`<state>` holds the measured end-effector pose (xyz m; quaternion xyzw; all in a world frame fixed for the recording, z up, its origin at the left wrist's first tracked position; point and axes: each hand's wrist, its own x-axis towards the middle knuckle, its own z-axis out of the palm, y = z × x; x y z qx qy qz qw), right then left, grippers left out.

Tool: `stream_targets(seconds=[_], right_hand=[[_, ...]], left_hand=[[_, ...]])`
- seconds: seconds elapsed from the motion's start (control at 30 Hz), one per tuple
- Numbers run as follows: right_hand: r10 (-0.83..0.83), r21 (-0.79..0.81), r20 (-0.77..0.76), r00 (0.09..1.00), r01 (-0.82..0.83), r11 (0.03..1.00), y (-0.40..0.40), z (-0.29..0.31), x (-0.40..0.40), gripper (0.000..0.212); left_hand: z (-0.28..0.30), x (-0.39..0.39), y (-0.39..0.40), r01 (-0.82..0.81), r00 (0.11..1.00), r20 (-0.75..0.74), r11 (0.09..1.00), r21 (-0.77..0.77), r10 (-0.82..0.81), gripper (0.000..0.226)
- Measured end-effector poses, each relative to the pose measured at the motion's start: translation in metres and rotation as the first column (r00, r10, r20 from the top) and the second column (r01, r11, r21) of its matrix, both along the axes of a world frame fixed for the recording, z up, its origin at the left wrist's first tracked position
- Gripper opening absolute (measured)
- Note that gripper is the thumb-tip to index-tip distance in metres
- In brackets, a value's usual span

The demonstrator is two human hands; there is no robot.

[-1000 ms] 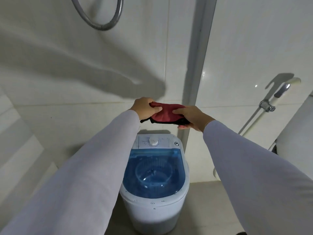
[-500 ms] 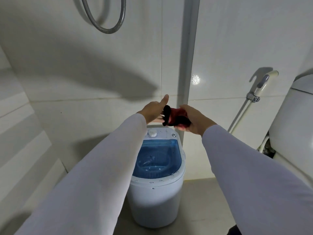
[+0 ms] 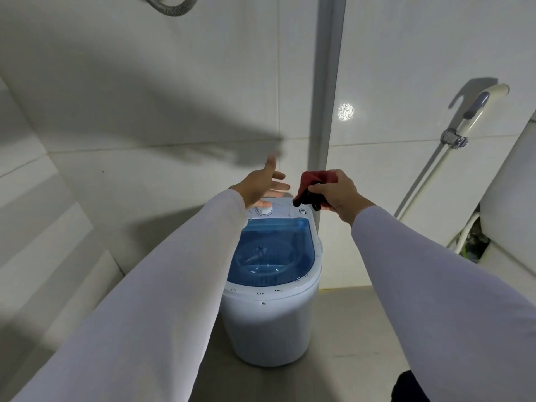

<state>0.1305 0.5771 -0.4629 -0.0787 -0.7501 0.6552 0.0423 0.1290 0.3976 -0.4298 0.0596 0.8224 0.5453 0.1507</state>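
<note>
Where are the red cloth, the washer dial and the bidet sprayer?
red cloth [image 3: 316, 178], head view, on its red top
washer dial [image 3: 264, 212], head view, on its face
bidet sprayer [image 3: 490, 101], head view, on its head

My arms stretch forward side by side, the left sleeve [image 3: 162, 285] and the right sleeve [image 3: 435, 285] both long and white. My left hand [image 3: 262, 185] is open, palm turned toward the other hand, thumb up and fingers spread straight. My right hand [image 3: 339, 195] hangs just beside it without touching, knuckles up, fingers curled round a bunched red cloth [image 3: 316, 178].
</note>
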Motion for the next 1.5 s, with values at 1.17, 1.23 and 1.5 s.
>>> stream_targets(seconds=[1.17, 1.23, 1.5], right_hand=[[0.256, 0.889, -0.018, 0.967, -0.102, 0.447, -0.015, -0.081, -0.111, 0.023], [0.282, 0.903, -0.008, 0.959, -0.114, 0.414, -0.015, -0.083, -0.105, 0.031], [0.416, 0.960, 0.105, 0.903, -0.201, 0.193, -0.010, -0.077, -0.083, 0.040]], left_hand=[[-0.110, -0.136, -0.005, -0.116, 0.964, -0.231, 0.569, -0.814, -0.133, 0.037], [-0.110, -0.137, -0.005, -0.117, 0.965, -0.228, 0.567, -0.815, -0.128, 0.036], [-0.109, -0.136, -0.005, -0.105, 0.967, -0.220, 0.591, -0.800, -0.125, 0.029]])
